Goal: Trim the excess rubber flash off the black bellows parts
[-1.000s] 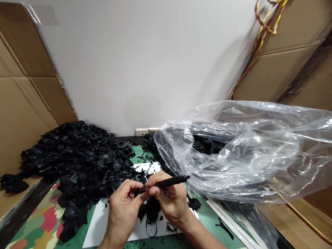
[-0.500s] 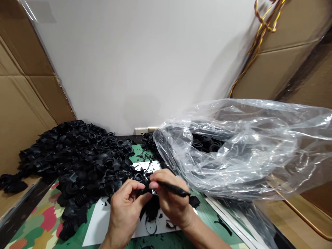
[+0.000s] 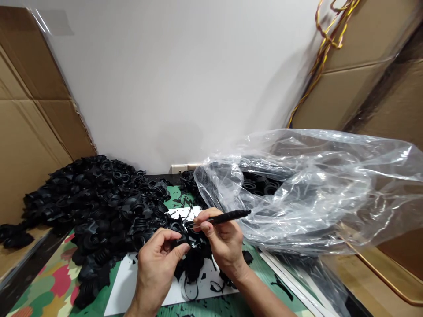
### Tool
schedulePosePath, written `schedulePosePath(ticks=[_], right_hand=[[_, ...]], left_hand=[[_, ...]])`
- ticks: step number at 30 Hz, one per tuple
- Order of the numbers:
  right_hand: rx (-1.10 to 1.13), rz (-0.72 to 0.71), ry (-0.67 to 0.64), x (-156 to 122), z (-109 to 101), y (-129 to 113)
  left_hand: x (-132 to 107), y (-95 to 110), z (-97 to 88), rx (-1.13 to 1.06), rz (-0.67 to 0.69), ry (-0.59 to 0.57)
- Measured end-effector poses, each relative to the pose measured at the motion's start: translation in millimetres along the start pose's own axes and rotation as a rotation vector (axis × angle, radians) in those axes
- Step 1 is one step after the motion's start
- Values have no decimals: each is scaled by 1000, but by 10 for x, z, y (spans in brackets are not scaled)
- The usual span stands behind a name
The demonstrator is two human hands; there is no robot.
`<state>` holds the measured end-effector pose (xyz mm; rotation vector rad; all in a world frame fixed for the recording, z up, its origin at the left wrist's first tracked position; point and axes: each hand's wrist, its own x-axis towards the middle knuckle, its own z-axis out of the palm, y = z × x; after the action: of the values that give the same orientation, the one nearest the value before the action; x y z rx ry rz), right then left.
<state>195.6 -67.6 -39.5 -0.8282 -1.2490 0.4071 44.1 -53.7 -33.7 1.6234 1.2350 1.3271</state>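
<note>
My left hand [image 3: 161,259] pinches a black rubber part [image 3: 180,241] between thumb and fingers, and the fingers cover most of it. In my right hand [image 3: 224,244] is a slim black pen-shaped tool [image 3: 231,216], its thin metal tip pointing left; the tip's exact shape is too small to make out. That tip is a little above and to the right of the held part, apparently apart from it. Beneath both hands, black scraps [image 3: 194,264] and thin curled strips lie on a white sheet [image 3: 124,288].
To the left rises a big pile of black ribbed rubber parts [image 3: 109,189]. A clear plastic bag [image 3: 313,211] with black ringed parts inside stands at right. Cardboard [image 3: 36,88] flanks both sides, with twisted wires [image 3: 317,66] hanging at upper right. The tabletop [image 3: 178,198] is green.
My right hand has drawn back slightly up and to the right from the part, and the tool's rear end has swung upward. My left hand keeps its pinch almost in place.
</note>
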Motion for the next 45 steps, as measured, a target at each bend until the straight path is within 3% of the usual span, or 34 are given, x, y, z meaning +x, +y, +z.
schedulePosePath(ticks=[7,25,37,40,45], right_hand=[[22,-88,-137,-6,61,-109],[-57,-114,-180,30,57,-174],[-74,-162,-235,0,71,-219],[-108,-218,-198,16,58,-237],[-234,-167,18,90,-56,-129]], left_hand=[[-7,-26,-9,7,36,-61],[0,-12,-12,112,163,-55],[3,-8,-26,131,150,-58],[-7,-15,-12,122,162,-81],[-22,-35,-5,122,139,-56]])
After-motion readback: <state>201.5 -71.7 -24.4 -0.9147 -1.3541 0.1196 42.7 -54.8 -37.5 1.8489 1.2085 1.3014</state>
